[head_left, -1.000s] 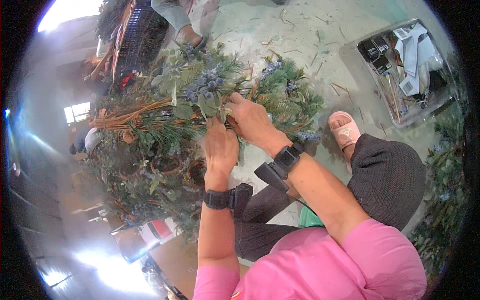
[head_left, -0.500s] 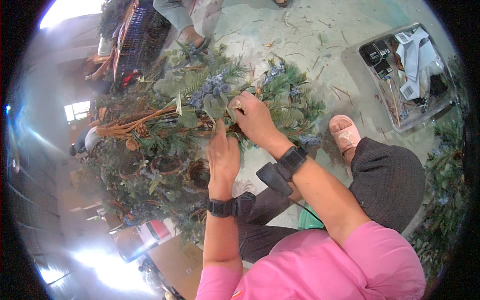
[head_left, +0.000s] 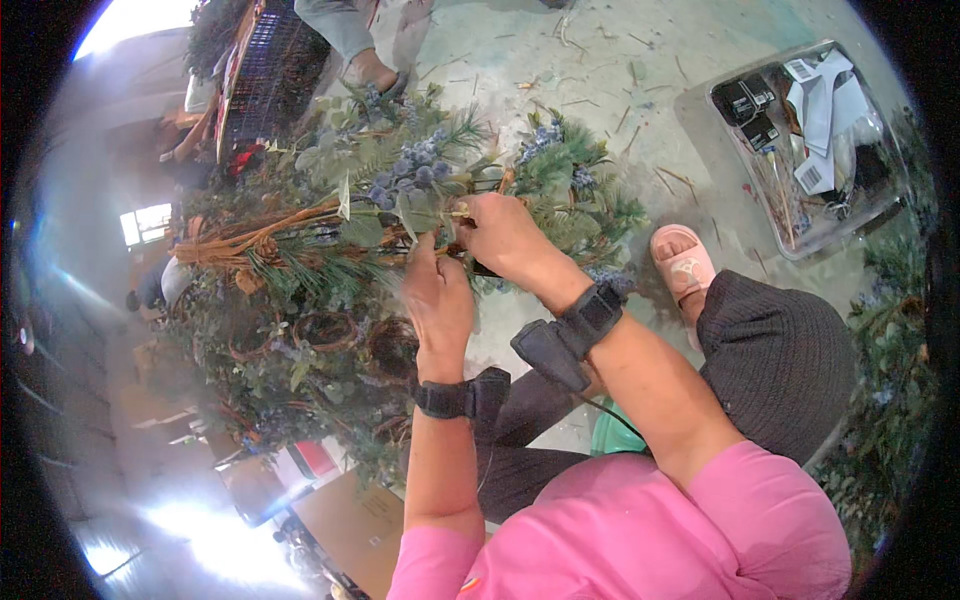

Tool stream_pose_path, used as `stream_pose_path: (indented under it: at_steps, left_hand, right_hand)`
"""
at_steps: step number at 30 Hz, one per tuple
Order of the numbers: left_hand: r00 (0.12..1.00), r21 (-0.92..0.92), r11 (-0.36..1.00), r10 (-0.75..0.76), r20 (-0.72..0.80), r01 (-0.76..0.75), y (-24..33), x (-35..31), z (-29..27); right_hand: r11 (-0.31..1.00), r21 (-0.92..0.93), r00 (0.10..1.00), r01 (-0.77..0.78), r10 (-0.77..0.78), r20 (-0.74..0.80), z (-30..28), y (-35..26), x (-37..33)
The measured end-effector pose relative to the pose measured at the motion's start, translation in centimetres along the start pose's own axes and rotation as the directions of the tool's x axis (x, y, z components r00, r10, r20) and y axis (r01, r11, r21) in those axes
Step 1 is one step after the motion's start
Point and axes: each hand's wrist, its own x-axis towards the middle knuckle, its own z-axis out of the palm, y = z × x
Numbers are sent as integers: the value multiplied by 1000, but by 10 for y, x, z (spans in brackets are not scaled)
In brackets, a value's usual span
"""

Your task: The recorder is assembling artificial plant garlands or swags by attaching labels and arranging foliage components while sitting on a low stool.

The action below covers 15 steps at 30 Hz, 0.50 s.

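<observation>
A twig wreath (head_left: 245, 243) with artificial greenery spreads out before me, and a cluster of blue berries (head_left: 405, 178) stands up near its middle. My right hand (head_left: 512, 238) is closed, thumb and forefinger pinching the end of a pale green leafy sprig (head_left: 414, 216) beside the berries. Just below and to the left, my left hand (head_left: 437, 305) reaches up with its fingertips together against the lower side of that sprig. What lies between the left fingertips is hidden. Pine-like needles and more blue berries (head_left: 545, 138) surround both hands.
At the upper right a clear plastic bin (head_left: 835, 215) holds white papers, black boxes and thin sticks. More greenery (head_left: 320, 375) is heaped at left. A green object (head_left: 617, 432) sits under my legs. Another person's foot (head_left: 373, 72) is beyond the wreath. Stem scraps litter the floor.
The view has shifted slightly. My left fingertips have come up closer to my right fingers, and my right hand has lowered and turned a little at the sprig.
</observation>
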Motion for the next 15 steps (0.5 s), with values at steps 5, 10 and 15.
stream_pose_path:
  at_steps: [5, 10, 15]
  left_hand:
    - [999, 48, 999, 19, 36, -20, -1, -1, 1]
    - [898, 268, 912, 373, -232, -310, -11, -8, 14]
    - [868, 188, 927, 372, -329, -326, -6, -14, 17]
  right_hand:
    - [976, -200, 993, -90, 102, 50, -1, -7, -3]
    - [993, -47, 989, -107, 101, -104, 8, -9, -3]
    - [984, 161, 982, -78, 104, -161, 12, -14, -7]
